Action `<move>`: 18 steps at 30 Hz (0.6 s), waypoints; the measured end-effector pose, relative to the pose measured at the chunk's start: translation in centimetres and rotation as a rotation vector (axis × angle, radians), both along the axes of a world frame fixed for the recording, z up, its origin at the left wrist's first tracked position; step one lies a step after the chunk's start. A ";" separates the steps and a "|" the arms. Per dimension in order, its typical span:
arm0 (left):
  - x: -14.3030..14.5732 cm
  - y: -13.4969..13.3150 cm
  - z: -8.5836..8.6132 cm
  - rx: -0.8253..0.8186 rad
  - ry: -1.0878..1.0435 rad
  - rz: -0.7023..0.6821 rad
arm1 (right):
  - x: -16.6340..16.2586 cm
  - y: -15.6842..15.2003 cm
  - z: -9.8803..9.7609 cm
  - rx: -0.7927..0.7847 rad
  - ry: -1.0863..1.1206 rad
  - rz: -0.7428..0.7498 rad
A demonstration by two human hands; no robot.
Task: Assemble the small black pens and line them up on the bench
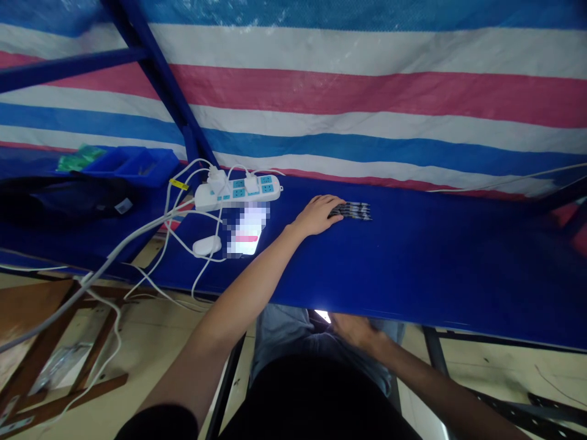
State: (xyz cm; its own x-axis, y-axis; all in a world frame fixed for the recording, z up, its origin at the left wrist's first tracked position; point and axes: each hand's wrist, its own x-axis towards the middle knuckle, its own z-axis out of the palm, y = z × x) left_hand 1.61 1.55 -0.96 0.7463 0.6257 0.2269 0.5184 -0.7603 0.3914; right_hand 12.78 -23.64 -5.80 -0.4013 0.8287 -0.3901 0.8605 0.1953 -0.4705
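My left hand (pixel 318 215) reaches across the blue tabletop and is closed over the left part of a row of slim dark sticks (pixel 360 211) with light bands, which look like pens. They lie side by side, their right ends sticking out past my fingers and thumb. Below the table's front edge, over my lap, my right hand (pixel 352 330) is closed on a phone (pixel 323 316) with a lit screen. The table edge hides part of that phone and of my fingers.
A white power strip (pixel 238 193) with plugs and tangled white cables sits left of my left hand. Near it are a lit, blurred-out phone (pixel 250 232) and a white oval gadget (pixel 207 245). Blue bins (pixel 151 165), a dark bag (pixel 64 201) and a blue frame post (pixel 160 73) stand further left.
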 end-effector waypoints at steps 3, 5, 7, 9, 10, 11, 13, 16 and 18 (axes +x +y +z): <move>-0.1 0.0 0.1 0.003 -0.009 -0.006 | -1.0 -2.0 3.7 -0.143 0.134 0.318; -0.2 0.0 0.1 -0.007 -0.010 0.000 | -0.5 -2.7 8.0 -0.379 0.370 0.550; -0.3 0.0 0.2 -0.017 -0.031 0.009 | 1.1 -2.1 12.7 -0.534 0.621 0.727; -0.5 0.1 0.2 -0.017 -0.079 0.012 | 3.6 0.2 16.3 -0.255 0.668 0.452; -0.5 0.1 0.2 -0.014 -0.110 0.013 | 5.0 1.9 17.3 -0.041 0.639 0.260; -0.6 0.2 0.2 -0.010 -0.140 0.012 | 6.3 3.9 17.7 0.174 0.577 0.069; -0.7 0.3 0.2 -0.004 -0.187 0.020 | 8.4 8.4 16.6 0.576 0.437 -0.197; -0.7 0.4 0.0 0.011 -0.211 0.030 | 10.1 14.3 12.2 0.837 0.263 -0.189; -0.7 0.4 -0.1 0.029 -0.216 0.025 | 10.4 16.7 9.0 0.889 0.229 -0.129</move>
State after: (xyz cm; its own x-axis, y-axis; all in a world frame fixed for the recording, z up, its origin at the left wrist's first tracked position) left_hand 0.92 1.98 -1.08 0.6625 0.6343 0.3984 0.4439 -0.7609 0.4733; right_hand 23.19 -6.95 3.25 -0.2741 0.8288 0.4878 0.8054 0.4750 -0.3545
